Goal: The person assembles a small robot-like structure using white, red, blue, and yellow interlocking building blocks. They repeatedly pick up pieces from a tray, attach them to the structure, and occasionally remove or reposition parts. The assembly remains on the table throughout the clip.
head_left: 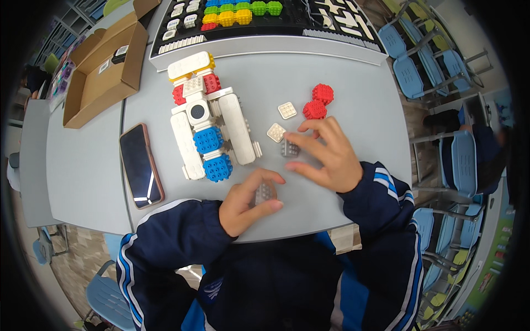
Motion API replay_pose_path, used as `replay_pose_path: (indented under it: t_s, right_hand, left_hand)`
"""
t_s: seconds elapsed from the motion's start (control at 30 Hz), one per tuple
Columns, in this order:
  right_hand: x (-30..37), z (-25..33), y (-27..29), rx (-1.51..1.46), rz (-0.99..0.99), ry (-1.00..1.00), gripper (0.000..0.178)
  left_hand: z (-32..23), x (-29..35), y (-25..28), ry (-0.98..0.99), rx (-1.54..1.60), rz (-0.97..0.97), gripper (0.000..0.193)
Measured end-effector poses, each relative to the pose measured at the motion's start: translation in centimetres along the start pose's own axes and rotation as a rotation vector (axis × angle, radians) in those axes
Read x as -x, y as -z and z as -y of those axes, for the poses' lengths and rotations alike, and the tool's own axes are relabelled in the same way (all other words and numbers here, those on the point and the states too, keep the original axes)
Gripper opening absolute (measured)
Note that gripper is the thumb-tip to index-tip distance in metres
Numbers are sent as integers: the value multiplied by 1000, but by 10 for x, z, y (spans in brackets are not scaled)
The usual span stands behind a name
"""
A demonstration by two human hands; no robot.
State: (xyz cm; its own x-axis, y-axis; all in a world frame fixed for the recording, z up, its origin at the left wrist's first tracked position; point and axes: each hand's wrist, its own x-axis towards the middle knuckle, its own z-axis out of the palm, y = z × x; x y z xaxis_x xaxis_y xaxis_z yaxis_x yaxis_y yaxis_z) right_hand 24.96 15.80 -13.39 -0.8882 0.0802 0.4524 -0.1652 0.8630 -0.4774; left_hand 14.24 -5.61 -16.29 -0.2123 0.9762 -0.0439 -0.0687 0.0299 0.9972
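Curling by the tabletop's front edge [301, 229], left hand [241, 205] cups a pale block [265, 193], can't tell if pinching; right hand [333, 159] straddles a dark block [290, 149], fingers spread.

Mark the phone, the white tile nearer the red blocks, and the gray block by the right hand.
Phone [141, 165]: head view, middle of its dark screen.
White tile [287, 110]: head view, upper face.
Gray block [290, 149]: head view, studded side.

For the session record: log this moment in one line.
left hand: curled around pale grey block, grip unclear; right hand: open at dark grey block; nearby: two white tiles, two red blocks
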Motion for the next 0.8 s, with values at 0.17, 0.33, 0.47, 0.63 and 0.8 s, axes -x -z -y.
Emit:
replay_pose_path:
  t_s: [0.17,0.33,0.47,0.63,0.8]
  right_hand:
    - [4,-13,-11,-53,73,53,28]
    - [-1,-16,-7,-148,81,15,28]
    - [-3,-9,-4,-398,64,-58,27]
    - [-37,-20,27,-961,-257,-359,26]
    - [-131,-81,58,-635,-474,-322,14]
  left_hand:
    - [0,2,-1,-16,53,-34,37]
    - [3,2,0,-16,88,-28,39]
    - [3,2,0,-27,57,-23,39]
    - [-6,2,-1,33,55,-5,38]
    - [-4,4,1,4,1,-23,38]
